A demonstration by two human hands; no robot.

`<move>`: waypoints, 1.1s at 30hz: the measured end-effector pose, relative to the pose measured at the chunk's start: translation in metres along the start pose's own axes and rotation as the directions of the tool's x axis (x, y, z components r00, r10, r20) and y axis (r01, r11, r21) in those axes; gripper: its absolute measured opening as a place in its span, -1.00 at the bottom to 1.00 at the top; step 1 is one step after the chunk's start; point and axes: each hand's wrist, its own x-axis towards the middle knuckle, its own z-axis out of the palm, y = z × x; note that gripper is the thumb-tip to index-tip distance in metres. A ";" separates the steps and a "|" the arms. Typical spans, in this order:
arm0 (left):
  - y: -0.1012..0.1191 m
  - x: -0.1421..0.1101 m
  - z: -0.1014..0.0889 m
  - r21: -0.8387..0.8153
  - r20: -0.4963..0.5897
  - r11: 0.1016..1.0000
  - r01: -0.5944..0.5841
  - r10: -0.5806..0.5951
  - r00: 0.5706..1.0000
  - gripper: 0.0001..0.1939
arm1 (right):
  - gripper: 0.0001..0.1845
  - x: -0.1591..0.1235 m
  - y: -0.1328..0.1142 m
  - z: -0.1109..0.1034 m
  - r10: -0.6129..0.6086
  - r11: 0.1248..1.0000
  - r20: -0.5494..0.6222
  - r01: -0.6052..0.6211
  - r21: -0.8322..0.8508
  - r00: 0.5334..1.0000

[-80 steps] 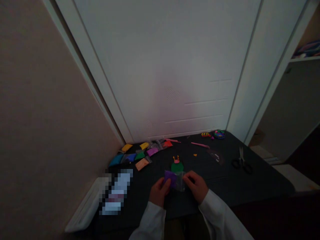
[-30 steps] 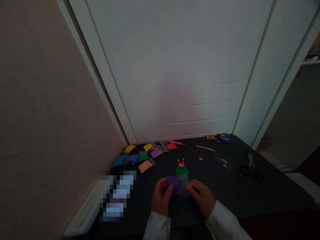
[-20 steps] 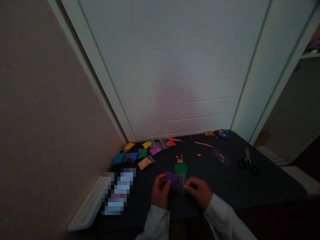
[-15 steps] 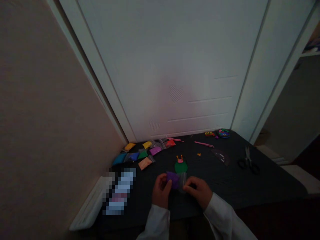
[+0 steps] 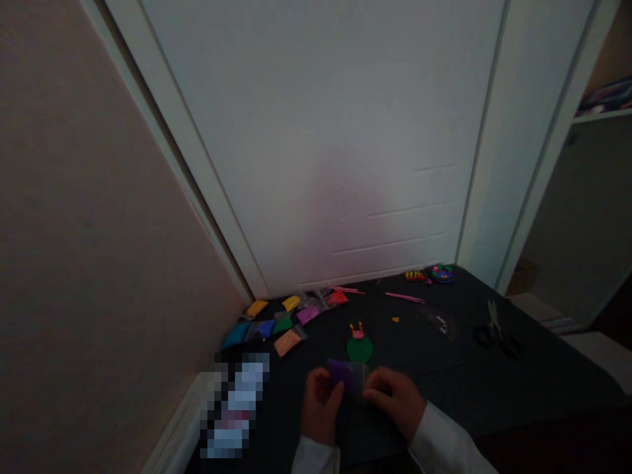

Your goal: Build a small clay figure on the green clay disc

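Both my hands hold a small clear bag of purple clay just above the dark table. My left hand pinches the purple end, my right hand grips the clear end. Just beyond them a green clay disc lies flat, with a small pink and orange piece at its far edge.
Several coloured clay bags lie at the back left. Pink tools and a clear bag lie further back, scissors at the right, small clay figures by the white door. A white tray sits at the left.
My hands have kept hold of the purple clay bag in the same spot, fingers shifting a little. Only the camera has swayed slightly.
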 end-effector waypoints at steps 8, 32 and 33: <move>-0.010 0.002 -0.005 0.004 -0.166 0.998 -0.061 0.061 0.984 -0.72 | -0.80 0.002 -0.011 0.006 -0.042 0.998 0.029 0.044 -0.052 0.999; 0.001 -0.005 -0.011 0.326 0.048 0.936 -0.133 0.124 0.991 -0.84 | -0.88 0.003 -0.009 0.018 -0.222 0.943 -0.059 0.199 -0.268 0.973; 0.001 -0.004 -0.011 0.329 0.044 0.934 -0.143 0.136 0.990 -0.84 | -0.89 0.004 -0.009 0.019 -0.235 0.938 -0.062 0.209 -0.276 0.970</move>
